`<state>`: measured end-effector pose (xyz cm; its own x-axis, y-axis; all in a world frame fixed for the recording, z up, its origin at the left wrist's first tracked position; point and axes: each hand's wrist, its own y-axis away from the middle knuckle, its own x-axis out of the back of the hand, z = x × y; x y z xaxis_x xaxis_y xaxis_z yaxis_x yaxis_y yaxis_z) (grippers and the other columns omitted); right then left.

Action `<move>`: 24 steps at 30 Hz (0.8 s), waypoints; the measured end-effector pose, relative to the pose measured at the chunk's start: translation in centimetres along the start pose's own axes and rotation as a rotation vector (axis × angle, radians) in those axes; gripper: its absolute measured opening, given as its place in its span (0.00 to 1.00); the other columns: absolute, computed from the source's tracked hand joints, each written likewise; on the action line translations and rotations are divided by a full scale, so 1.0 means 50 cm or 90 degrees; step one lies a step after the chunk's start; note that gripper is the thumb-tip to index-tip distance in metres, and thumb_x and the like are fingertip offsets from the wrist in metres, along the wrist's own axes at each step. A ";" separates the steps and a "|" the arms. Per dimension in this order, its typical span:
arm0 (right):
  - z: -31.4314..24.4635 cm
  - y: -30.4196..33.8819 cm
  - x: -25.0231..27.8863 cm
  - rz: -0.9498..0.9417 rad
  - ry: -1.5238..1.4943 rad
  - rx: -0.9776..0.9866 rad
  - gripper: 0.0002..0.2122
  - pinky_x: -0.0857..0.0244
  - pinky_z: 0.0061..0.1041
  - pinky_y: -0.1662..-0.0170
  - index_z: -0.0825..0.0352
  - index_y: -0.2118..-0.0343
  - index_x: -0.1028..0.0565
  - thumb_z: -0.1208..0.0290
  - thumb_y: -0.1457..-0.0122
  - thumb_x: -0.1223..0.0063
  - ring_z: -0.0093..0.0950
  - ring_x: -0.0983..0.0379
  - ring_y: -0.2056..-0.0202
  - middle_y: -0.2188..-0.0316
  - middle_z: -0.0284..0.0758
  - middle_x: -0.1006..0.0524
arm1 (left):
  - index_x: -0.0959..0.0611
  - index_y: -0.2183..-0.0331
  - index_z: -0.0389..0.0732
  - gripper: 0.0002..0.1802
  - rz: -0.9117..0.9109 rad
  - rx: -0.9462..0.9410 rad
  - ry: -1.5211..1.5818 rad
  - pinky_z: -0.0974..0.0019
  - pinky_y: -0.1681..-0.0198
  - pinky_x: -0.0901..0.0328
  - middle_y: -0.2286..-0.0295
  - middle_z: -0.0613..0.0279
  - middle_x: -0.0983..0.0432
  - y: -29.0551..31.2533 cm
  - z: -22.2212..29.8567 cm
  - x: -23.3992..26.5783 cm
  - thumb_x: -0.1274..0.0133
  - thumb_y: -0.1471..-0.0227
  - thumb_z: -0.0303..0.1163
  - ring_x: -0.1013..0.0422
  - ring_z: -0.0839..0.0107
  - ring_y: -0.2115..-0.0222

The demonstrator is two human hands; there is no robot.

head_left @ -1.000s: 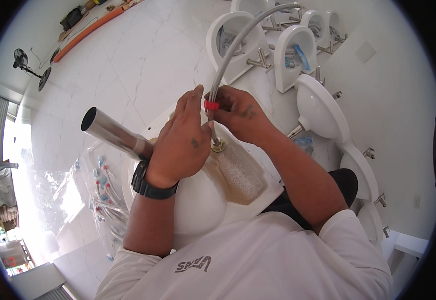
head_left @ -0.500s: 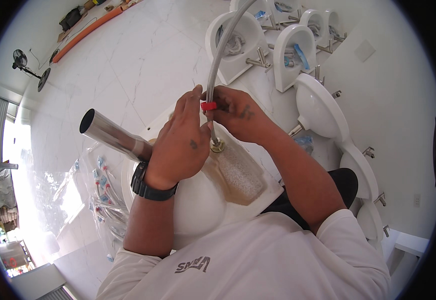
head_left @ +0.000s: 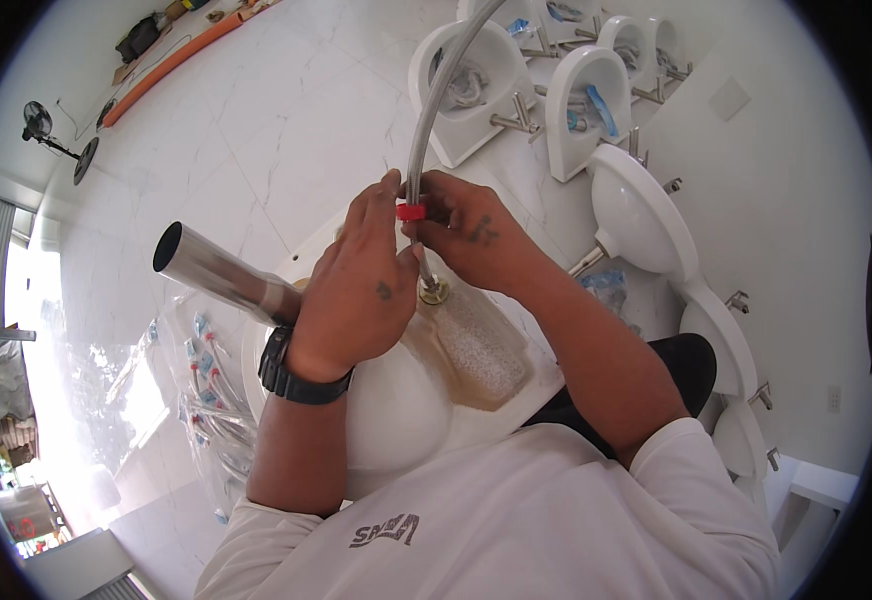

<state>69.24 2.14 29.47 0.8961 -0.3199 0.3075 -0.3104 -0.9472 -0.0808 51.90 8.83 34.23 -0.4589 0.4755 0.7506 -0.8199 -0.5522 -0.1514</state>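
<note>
A braided flexible hose (head_left: 425, 130) rises from a metal fitting (head_left: 435, 291) on the underside of a white washbasin (head_left: 396, 420), which lies upturned in front of me. A red tag (head_left: 411, 212) wraps the hose a little above the fitting. My right hand (head_left: 466, 225) pinches the hose at the red tag from the right. Against the hose's left side, my left hand (head_left: 361, 275) has long, close-set fingers, with its thumb by the hose below the tag; its palm side is hidden. A shiny metal tube (head_left: 221, 270) sticks out left beyond my left wrist.
Several washbasins with taps (head_left: 581, 110) stand at the far right and along the right wall. A clear plastic bag of hoses (head_left: 216, 400) lies on the left. Farther off are an orange pipe (head_left: 171, 70) and a black fan (head_left: 40, 122). A black rounded object (head_left: 691, 365) is beside my right forearm.
Both hands keep their place at the hose and red tag, with only a slight shift of the right fingers. The whole view has drifted a little.
</note>
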 end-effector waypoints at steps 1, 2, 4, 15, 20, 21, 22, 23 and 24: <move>-0.005 0.000 0.003 -0.008 0.020 -0.005 0.12 0.24 0.36 0.56 0.70 0.53 0.23 0.72 0.37 0.38 0.40 0.16 0.62 0.64 0.45 0.15 | 0.40 0.31 0.31 0.36 0.002 -0.002 -0.003 0.55 0.51 0.25 0.40 0.35 0.33 0.000 0.000 0.000 0.48 0.36 0.23 0.20 0.49 0.54; -0.011 0.001 0.007 -0.016 0.040 -0.009 0.12 0.24 0.36 0.56 0.70 0.53 0.23 0.71 0.37 0.39 0.40 0.16 0.62 0.64 0.44 0.15 | 0.40 0.31 0.31 0.36 0.004 -0.003 -0.006 0.55 0.50 0.25 0.40 0.35 0.33 0.000 0.000 0.000 0.48 0.36 0.23 0.20 0.48 0.54; -0.020 0.001 0.015 -0.052 0.044 -0.063 0.14 0.25 0.32 0.51 0.71 0.49 0.23 0.76 0.36 0.39 0.31 0.17 0.57 0.59 0.42 0.15 | 0.40 0.31 0.31 0.36 0.003 0.001 -0.007 0.54 0.50 0.26 0.40 0.35 0.33 0.001 0.000 0.000 0.48 0.36 0.23 0.21 0.48 0.54; 0.010 -0.013 0.019 -0.068 -0.022 -0.041 0.14 0.25 0.34 0.54 0.69 0.51 0.22 0.71 0.37 0.39 0.37 0.16 0.61 0.63 0.45 0.15 | 0.40 0.31 0.31 0.36 0.004 0.006 -0.003 0.54 0.50 0.27 0.40 0.35 0.33 0.000 0.004 0.000 0.48 0.37 0.22 0.22 0.47 0.53; 0.011 -0.009 0.001 -0.023 -0.022 -0.023 0.12 0.25 0.34 0.55 0.69 0.53 0.22 0.72 0.37 0.39 0.37 0.16 0.62 0.63 0.44 0.14 | 0.39 0.33 0.32 0.37 -0.012 0.053 0.026 0.44 0.44 0.30 0.40 0.37 0.32 -0.001 0.006 0.001 0.46 0.39 0.27 0.29 0.36 0.44; 0.010 -0.007 0.002 -0.025 -0.015 -0.018 0.12 0.25 0.34 0.55 0.69 0.52 0.22 0.72 0.37 0.39 0.37 0.16 0.61 0.62 0.44 0.14 | 0.39 0.33 0.32 0.37 -0.011 0.049 0.025 0.44 0.43 0.30 0.40 0.37 0.32 -0.001 0.006 0.001 0.46 0.39 0.27 0.29 0.36 0.44; 0.009 -0.007 0.003 -0.031 -0.012 -0.028 0.12 0.25 0.34 0.54 0.69 0.52 0.22 0.72 0.37 0.40 0.36 0.16 0.60 0.62 0.44 0.14 | 0.39 0.32 0.32 0.37 -0.010 0.046 0.023 0.44 0.43 0.31 0.40 0.37 0.32 -0.001 0.005 0.001 0.46 0.39 0.27 0.29 0.36 0.44; 0.008 -0.006 0.006 -0.039 -0.020 -0.039 0.12 0.25 0.34 0.54 0.69 0.52 0.22 0.73 0.36 0.40 0.36 0.16 0.59 0.61 0.43 0.14 | 0.39 0.32 0.32 0.37 -0.009 0.043 0.022 0.44 0.43 0.31 0.41 0.36 0.32 -0.001 0.004 0.001 0.46 0.39 0.27 0.29 0.36 0.44; 0.007 -0.005 0.011 -0.056 -0.023 -0.034 0.12 0.25 0.33 0.53 0.69 0.52 0.22 0.73 0.36 0.41 0.36 0.16 0.59 0.60 0.43 0.14 | 0.39 0.32 0.32 0.36 -0.005 0.032 0.014 0.47 0.45 0.29 0.40 0.36 0.32 -0.002 0.003 0.000 0.46 0.38 0.26 0.27 0.40 0.47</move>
<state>69.91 2.21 29.31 0.9313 -0.2376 0.2762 -0.2462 -0.9692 -0.0036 52.00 8.80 34.34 -0.4602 0.4948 0.7371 -0.8058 -0.5813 -0.1129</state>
